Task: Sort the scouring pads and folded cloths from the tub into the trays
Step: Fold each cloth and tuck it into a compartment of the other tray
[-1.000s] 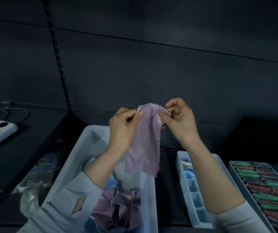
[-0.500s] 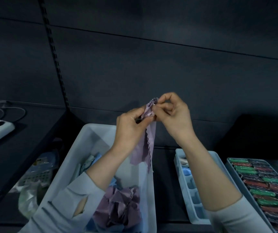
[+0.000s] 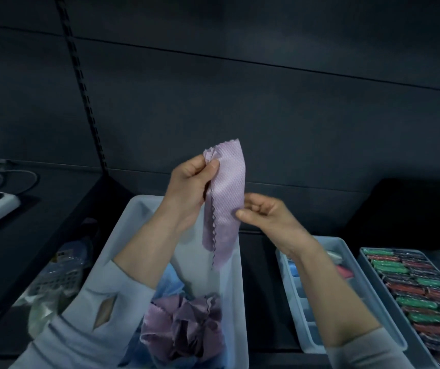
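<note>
Whereas both hands had pinched the lilac cloth (image 3: 225,198) together up top, the left hand (image 3: 189,191) gripped its top and the right hand (image 3: 262,218) pinched lower down.

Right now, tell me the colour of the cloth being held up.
Pale lilac cloth with a fine waffle texture, in the head view.

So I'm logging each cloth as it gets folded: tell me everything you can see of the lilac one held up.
The lilac cloth is thin fabric with a fine waffle-like texture and zigzag-cut edges. It hangs folded lengthwise into a narrow vertical strip above the pale tub. The left hand pinches its top corner; the right hand pinches its right edge about midway down. Its lower end dangles free.
</note>
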Available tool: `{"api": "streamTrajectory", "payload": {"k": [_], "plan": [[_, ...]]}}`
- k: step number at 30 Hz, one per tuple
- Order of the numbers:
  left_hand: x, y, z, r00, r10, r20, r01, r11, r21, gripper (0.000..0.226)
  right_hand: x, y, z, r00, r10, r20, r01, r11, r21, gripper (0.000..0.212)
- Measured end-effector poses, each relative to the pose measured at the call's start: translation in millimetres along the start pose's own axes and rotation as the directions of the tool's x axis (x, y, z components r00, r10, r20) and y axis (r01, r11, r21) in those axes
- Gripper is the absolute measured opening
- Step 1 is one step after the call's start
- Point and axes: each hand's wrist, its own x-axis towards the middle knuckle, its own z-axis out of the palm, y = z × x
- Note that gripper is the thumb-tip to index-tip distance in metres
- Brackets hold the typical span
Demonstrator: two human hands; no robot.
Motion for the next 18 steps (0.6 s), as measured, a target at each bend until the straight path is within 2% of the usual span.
{"api": "streamTrajectory", "payload": {"k": [5,7,9,10,12,13,16,18], "plan": [[9,-5,-8,0.990,-0.138,-0.028,0.131,0.977,-0.170,0.019,3,4,7,0.998,0.043,-0.035,-0.042,0.999,0.030,0.017],[8,-13,-12,0.966,-0.256,-0.043,0.244,0.952,-0.186,0.023,6,8,11,0.994,0.039,-0.106,-0.033,0.998,0.060,0.034],[1,-24,-16,0.924,-0.382,-0.020,0.380,0.922,-0.076,0.036,8,13,11,0.979,0.044,-0.198,-0.029,0.996,0.079,0.042],[-4,-30,-19,0.907,-0.422,0.010,0.422,0.907,0.013,0.035,8,15,10,0.971,0.044,-0.233,-0.027,0.997,0.075,0.034],[-15,-42,-23,0.892,-0.446,0.069,0.433,0.889,0.146,0.020,7,19,8,0.957,0.056,-0.285,-0.043,0.998,0.051,0.010],[-18,-47,-25,0.896,-0.437,0.076,0.420,0.890,0.176,0.018,6,21,7,0.949,0.066,-0.307,-0.056,0.998,0.043,0.006],[-20,-55,-24,0.927,-0.374,0.026,0.359,0.907,0.219,0.019,4,27,1,0.944,0.099,-0.314,-0.094,0.995,0.032,0.009],[-17,-55,-20,0.962,-0.273,0.010,0.261,0.931,0.255,0.019,4,24,-3,0.956,0.099,-0.276,-0.091,0.995,0.042,0.018]]}}
